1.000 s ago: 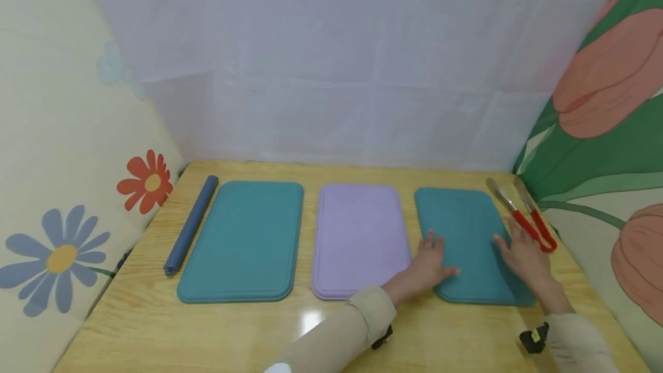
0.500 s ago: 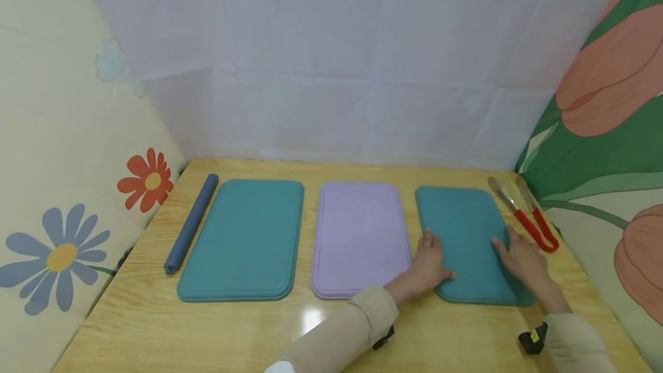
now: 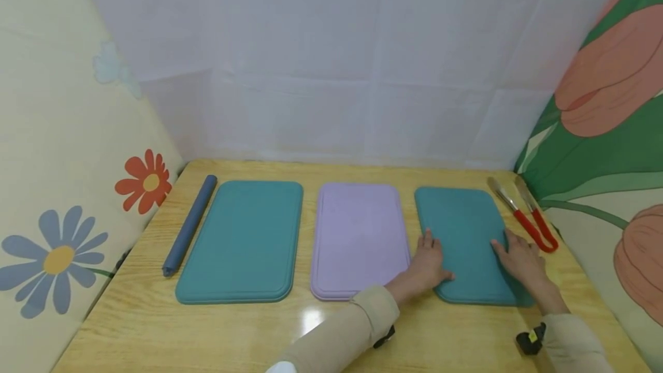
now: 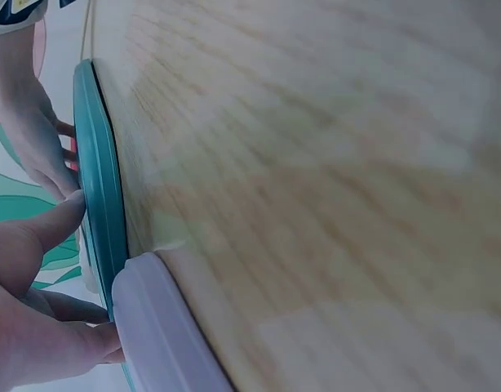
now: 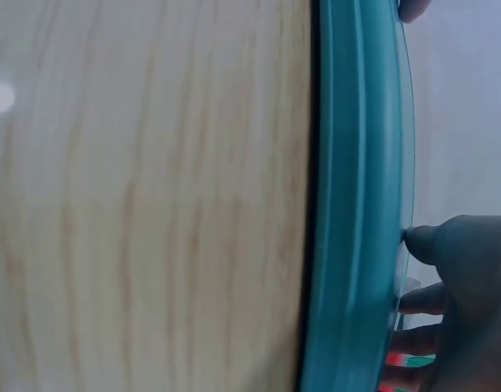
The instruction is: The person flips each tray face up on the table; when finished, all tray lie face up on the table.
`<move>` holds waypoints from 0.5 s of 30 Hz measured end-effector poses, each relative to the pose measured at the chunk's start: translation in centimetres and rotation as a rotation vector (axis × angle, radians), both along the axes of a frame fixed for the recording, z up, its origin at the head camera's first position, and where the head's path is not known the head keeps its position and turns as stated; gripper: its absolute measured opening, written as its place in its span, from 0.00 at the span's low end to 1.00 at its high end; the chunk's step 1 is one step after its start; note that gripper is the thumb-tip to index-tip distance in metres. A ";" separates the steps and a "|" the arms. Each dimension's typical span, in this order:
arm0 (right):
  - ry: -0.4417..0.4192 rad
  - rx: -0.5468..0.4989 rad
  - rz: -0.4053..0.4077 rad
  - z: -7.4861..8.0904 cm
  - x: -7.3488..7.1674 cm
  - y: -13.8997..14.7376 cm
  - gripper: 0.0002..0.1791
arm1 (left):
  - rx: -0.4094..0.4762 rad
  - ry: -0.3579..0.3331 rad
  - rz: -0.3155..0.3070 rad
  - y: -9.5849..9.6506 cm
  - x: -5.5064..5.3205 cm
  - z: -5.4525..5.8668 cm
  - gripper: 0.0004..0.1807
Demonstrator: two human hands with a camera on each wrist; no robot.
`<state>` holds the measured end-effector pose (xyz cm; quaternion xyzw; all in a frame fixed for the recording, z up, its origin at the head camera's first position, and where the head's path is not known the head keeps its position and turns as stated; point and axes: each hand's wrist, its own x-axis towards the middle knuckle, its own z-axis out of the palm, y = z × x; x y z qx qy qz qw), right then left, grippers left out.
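The smaller teal rounded board (image 3: 461,223) lies flat on the table at the right, with a hand at each long side. My left hand (image 3: 426,263) rests along its left edge, fingers pointing away and thumb spread over the top. On the opposite edge lies my right hand (image 3: 523,261), its thumb (image 5: 422,243) touching the top while the other fingers reach beyond the side. In the left wrist view, the left fingers go down between this board and the purple board (image 4: 165,327). Both hands have extended, relaxed fingers.
A larger teal board (image 3: 243,240) and a dark blue roll (image 3: 190,226) lie at the left of the wooden table (image 3: 233,338). Red-handled metal tongs (image 3: 527,226) lie close by the right hand. A white cloth (image 3: 311,73) hangs behind the table.
Both hands stay at the sides of the right teal board. The left thumb has shifted slightly left; the boards, roll and tongs keep their places.
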<state>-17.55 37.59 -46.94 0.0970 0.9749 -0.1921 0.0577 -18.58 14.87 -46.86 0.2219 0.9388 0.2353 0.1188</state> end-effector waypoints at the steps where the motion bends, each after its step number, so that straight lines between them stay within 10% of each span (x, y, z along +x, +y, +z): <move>1: 0.001 0.002 0.000 -0.1 0.0 0.0 0.42 | -0.004 -0.005 0.003 0.0 0.0 0.0 0.46; 15: -0.017 -0.039 0.025 0.7 -0.9 -0.4 0.41 | -0.004 -0.017 0.018 0.5 -0.2 0.3 0.45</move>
